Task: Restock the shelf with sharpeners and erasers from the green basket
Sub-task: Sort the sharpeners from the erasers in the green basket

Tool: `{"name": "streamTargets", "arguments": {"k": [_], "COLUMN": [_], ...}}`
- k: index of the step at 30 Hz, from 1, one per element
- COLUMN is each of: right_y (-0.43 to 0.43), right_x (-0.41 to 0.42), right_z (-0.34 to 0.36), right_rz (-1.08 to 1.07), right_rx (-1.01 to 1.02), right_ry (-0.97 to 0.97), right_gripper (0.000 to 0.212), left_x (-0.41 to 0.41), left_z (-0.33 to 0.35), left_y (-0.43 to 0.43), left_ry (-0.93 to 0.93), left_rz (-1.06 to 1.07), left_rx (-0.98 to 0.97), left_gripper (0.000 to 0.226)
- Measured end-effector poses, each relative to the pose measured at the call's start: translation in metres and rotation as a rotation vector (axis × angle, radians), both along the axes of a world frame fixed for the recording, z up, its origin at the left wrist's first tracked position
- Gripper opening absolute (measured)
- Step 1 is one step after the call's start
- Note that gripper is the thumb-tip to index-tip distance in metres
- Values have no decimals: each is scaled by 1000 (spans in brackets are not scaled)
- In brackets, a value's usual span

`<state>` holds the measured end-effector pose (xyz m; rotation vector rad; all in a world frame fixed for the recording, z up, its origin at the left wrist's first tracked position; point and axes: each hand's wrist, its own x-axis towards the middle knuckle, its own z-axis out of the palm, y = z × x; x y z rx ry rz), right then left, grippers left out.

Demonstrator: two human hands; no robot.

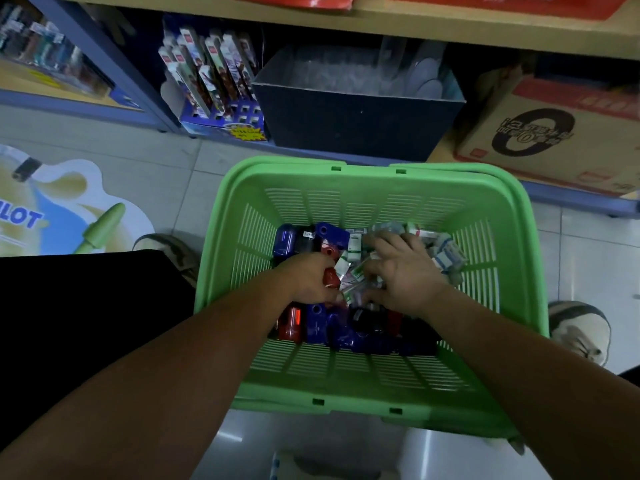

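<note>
Way off to the left of the left hand there's one floor sticker (69, 209) with blue lettering and a green pen on it. Then comes one black trouser leg (86, 299), with one shoe (166, 244) poking out beyond it. Further out, on the bottom shelf (571, 197), stands one blue display box (218, 123) of carded pens, packed too tight to count.

The left hand (308, 277) is down inside the green basket (346, 400), fingers curled round one red sharpener (331, 278). The other sharpeners (317, 323) sit in two bunches. Just past its knuckles I count four: two blue, one black, one red. On the wrist side of both hands there are roughly six more in red, blue and black, but the arms cover some, so don't hold me to that.

Between the two hands and under the right one is the heap of erasers (446, 251). They're small white-and-green wrapped packets, way too jumbled to count. The right hand (401, 271) lies on that heap with fingers spread, gripping nothing I can make out. The hands are close but not touching.

Beyond the right hand, past the basket's far rim, is one dark bin (356, 116) holding clear plastic stuff. Further right sits one cardboard box (554, 140) printed with a big black 0. Right of the right forearm, outside the basket, is the second shoe (578, 330).
</note>
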<state>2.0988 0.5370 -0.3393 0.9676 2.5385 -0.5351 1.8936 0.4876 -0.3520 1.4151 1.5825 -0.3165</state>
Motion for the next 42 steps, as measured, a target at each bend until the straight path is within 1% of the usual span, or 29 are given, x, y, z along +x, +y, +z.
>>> {"name": "streamTargets", "arguments": {"k": [2,4,6,8,11,12,14,15,16,17,18,20,21,23,25,27,29,30,34,36,39,42], "right_y": [-5,-14,-25,-33,-42,-44,-46,-47,-48,-48,-49,-51,-52,-56,-58,-53,-44,-40,-27,-22,-16,-8], "right_x": [-1,-5,-13,-20,-23,-22,-22,-23,-24,-26,-28,-32,-34,-38,-41,-38,-32,-30,-29,-31,-38,-53], "right_z": [6,13,22,23,16,16,15,15,15,13,12,10,10,8,7,4,1,3,11,14,19,22], "right_rz": [-9,33,38,1,29,45,77,97,115,126,119,49,1,-97,-220,-402,-510,-513,-559,-622,-712,-809], "right_rx": [6,24,-65,-162,-190,-196,-187,-174,-164,-162,-171,-204,-223,-270,-354,-531,-647,-667,-718,-739,-732,-707], "right_ry": [27,33,-34,-122,-148,-143,-147,-156,-174,-189,-200,-189,-178,-161,-132,-35,66,90,207,292,359,481], "right_gripper": [58,61,60,62,67,68,73,75,76,77,77,70,66,62,58,53,41,38,35,33,31,28], "left_x": [-4,-7,-9,-10,-18,-21,-26,-25,-23,-20,-16,-9,-7,-6,-7,-11,-15,-17,-13,-8,-5,-11], "left_z": [5,13,19,27,43,49,58,60,61,60,57,49,45,38,36,35,36,36,39,41,48,49], "left_y": [0,-2,-6,-7,-3,-3,-5,-8,-12,-17,-23,-37,-42,-50,-50,-47,-45,-46,-46,-45,-41,-42], "left_ry": [-6,27,63,86,165,212,322,349,347,299,223,120,118,157,158,148,175,188,209,199,168,135], "left_rz": [5,0,22,59,114,100,-1,-40,-69,-69,-38,-6,-43,-103,-67,-37,-52,-64,-124,-135,-149,-100], "left_rx": [-27,-9,52,150,305,357,503,575,601,550,430,137,65,44,32,-3,-22,-24,-31,-35,-62,-91], "left_gripper": [55,49,49,50,50,55,61,58,52,46,44,51,59,75,81,77,64,60,56,52,46,45]}}
